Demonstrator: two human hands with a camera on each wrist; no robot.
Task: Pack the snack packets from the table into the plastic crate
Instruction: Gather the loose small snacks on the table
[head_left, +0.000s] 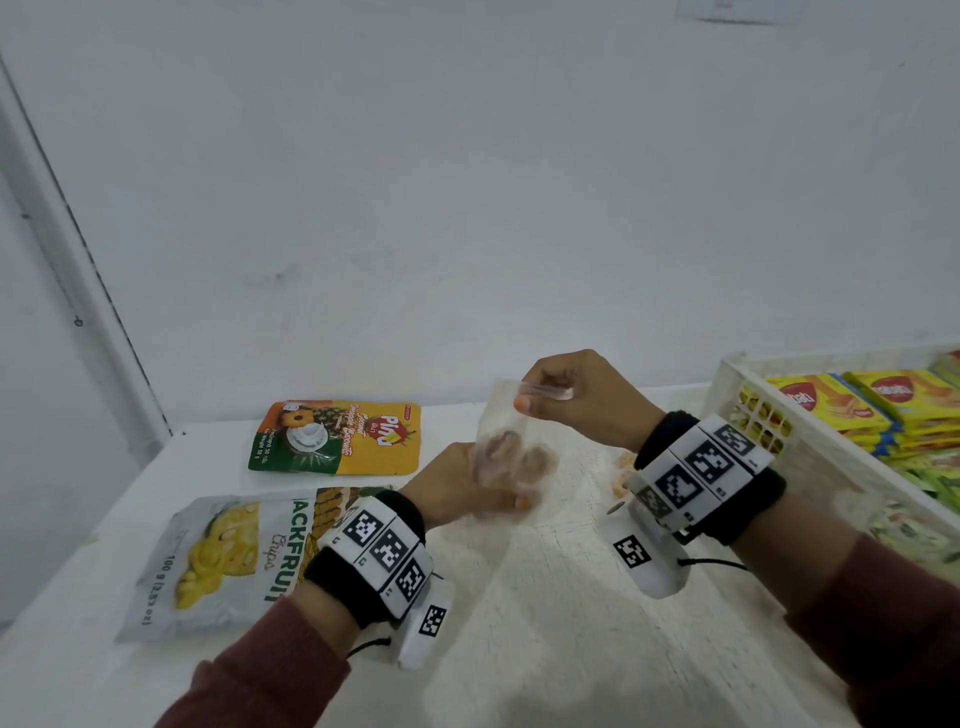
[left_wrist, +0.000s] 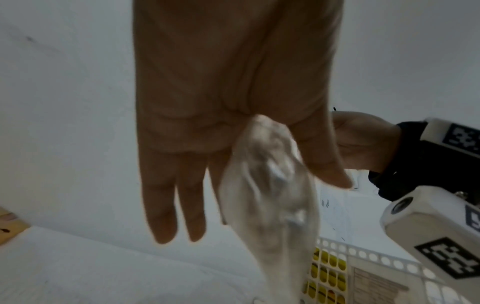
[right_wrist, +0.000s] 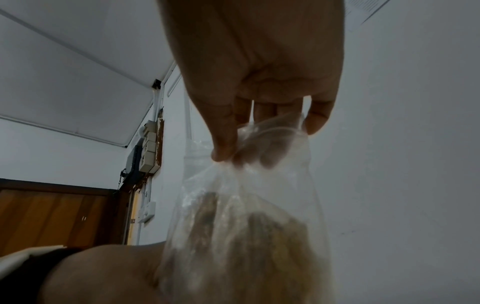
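clear snack bag (head_left: 511, 457) of brown pieces held above tabletop (head_left: 545, 613), left of plastic crate (head_left: 810, 467). right hand (head_left: 576, 395) pinches bag top between thumb and fingers. left hand (head_left: 457, 488), fingers straight, supports bag bottom. jackfruit chips packet (head_left: 223, 561) and yellow biscuit packet (head_left: 337, 436) lie on tabletop at left.
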